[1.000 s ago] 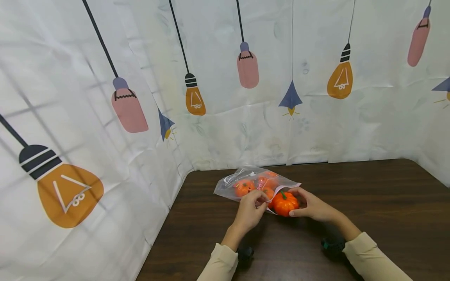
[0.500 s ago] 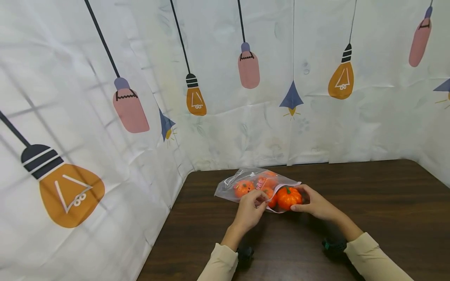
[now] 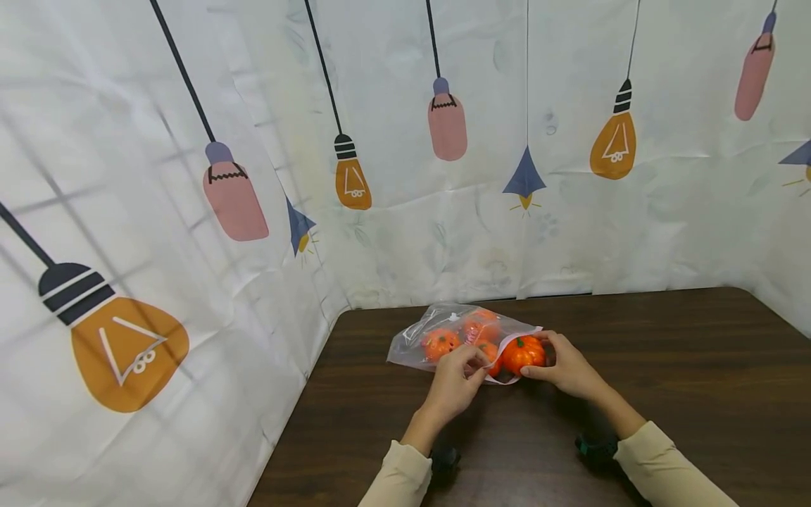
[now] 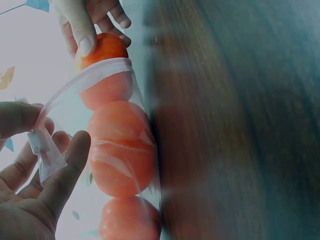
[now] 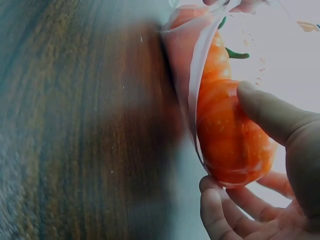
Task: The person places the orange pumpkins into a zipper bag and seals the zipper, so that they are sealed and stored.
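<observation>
A clear zip bag (image 3: 405, 346) with a pale pink rim lies on the table, its mouth facing right. Several orange toy pumpkins (image 4: 122, 145) are inside it, seen through the plastic. My left hand (image 3: 453, 380) pinches the bag's rim between thumb and fingers, near a small slider (image 4: 37, 141). At the mouth, my right hand (image 3: 567, 367) holds another orange toy pumpkin (image 5: 232, 135), thumb on its upper side and fingers around its outer end. This pumpkin is partly within the mouth; the rim (image 5: 197, 75) crosses its inner side. A green stem (image 5: 237, 54) shows beside it.
The dark brown wooden table (image 3: 665, 366) extends to both sides of the bag. A white curtain (image 3: 412, 239) printed with lamps hangs behind and to the left. Dark wrist devices (image 3: 595, 447) sit below my wrists.
The right hand has pushed the pumpkin away from me and slightly right, and the bag's rim now reaches around its left side. My left hand keeps its pinch, shifted slightly right.
</observation>
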{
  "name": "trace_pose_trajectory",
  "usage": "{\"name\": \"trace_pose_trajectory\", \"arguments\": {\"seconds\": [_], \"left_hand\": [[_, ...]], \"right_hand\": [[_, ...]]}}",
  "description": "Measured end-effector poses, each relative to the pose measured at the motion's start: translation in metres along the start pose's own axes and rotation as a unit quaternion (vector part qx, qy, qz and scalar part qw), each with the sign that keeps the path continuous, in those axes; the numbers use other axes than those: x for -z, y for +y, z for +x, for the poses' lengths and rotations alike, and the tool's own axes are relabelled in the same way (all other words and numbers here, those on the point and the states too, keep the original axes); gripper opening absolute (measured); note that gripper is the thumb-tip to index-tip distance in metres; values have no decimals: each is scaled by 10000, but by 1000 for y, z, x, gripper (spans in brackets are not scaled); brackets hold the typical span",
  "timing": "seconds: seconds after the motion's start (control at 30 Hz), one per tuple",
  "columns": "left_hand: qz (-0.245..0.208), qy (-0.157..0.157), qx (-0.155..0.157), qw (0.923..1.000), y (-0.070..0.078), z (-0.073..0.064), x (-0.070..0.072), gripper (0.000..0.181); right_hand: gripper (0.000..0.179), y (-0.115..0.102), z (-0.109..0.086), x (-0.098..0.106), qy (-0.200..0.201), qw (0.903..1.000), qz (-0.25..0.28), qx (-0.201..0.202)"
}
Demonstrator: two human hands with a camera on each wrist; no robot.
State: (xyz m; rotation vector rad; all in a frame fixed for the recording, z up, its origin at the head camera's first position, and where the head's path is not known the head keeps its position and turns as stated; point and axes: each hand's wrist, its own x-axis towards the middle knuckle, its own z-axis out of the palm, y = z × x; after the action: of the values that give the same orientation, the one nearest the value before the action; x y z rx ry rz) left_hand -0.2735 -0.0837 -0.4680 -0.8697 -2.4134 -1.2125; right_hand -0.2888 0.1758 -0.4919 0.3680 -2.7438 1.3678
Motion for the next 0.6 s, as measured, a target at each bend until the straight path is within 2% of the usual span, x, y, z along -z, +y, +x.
{"name": "trace_pose_trajectory", "arguments": {"seconds": [0.37, 0.6], "left_hand": [[39, -151, -212, 9997, 2, 0, -4, 12], [70, -309, -169, 9994, 4, -1, -4, 11]], "right_hand": [[83, 0, 0, -3, 219, 9996, -88, -121], [83, -3, -1, -6, 307, 9994, -67, -172]]}}
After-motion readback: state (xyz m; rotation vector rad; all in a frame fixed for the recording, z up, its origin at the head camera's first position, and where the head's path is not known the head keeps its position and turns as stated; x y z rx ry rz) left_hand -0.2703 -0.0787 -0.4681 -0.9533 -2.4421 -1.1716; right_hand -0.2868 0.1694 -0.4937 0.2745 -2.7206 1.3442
